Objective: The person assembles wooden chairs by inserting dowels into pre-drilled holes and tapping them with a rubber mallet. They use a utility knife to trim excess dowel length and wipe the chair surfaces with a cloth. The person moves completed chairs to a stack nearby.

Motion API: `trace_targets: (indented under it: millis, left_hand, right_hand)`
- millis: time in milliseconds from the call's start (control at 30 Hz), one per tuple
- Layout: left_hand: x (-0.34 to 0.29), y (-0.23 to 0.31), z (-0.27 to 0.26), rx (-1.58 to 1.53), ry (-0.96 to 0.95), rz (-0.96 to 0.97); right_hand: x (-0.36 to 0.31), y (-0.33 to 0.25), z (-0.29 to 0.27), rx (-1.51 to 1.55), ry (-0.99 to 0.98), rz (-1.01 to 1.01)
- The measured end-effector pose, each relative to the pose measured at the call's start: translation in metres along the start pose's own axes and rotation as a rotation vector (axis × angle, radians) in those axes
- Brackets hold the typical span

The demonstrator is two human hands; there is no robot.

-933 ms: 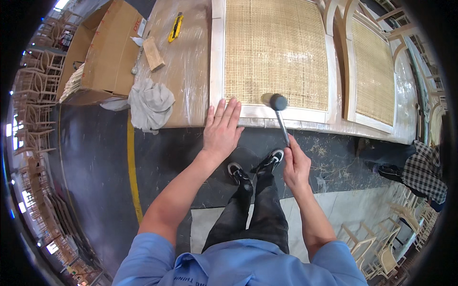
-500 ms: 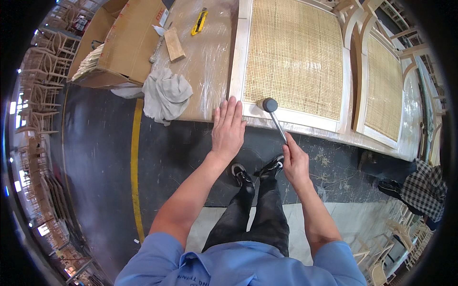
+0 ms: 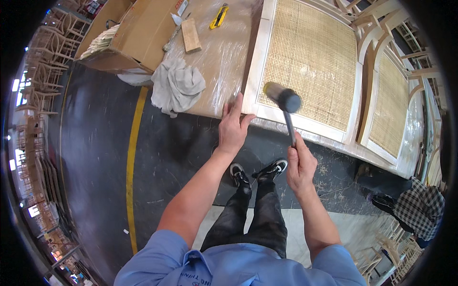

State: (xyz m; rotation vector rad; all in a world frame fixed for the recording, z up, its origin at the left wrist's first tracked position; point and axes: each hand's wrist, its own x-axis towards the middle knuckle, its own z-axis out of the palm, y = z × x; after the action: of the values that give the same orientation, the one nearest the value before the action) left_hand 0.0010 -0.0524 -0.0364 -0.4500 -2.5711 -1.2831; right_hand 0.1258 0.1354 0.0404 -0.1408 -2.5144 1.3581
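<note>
Worktable (image 3: 224,71) Under Clear Film

Shows a brown covering through glossy, wrinkled film. Carries a large pale-wood frame (image 3: 310,59) filled with woven cane, laid flat with one side near the front edge, and a second cane-filled frame (image 3: 388,107) just beside it on the right. Holds a yellow cutter (image 3: 219,16) toward the far left and, near that, a bare wood block (image 3: 191,36). Bears a crumpled grey rag (image 3: 179,86) at the near left corner, drooping partly past the edge. Gleams in streaks between rag and larger frame.
</note>
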Motion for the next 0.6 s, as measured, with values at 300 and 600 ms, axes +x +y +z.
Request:
trace_targets:
  millis: [300, 600]
  left_hand:
    - [-0.002, -0.003, -0.001, 0.047, -0.038, -0.083]
    - [-0.002, -0.007, -0.004, 0.045, -0.028, -0.062]
  right_hand:
    - [0.013, -0.019, -0.01, -0.039, -0.025, 0.01]
    - [0.008, -0.012, -0.001, -0.037, -0.034, -0.121]
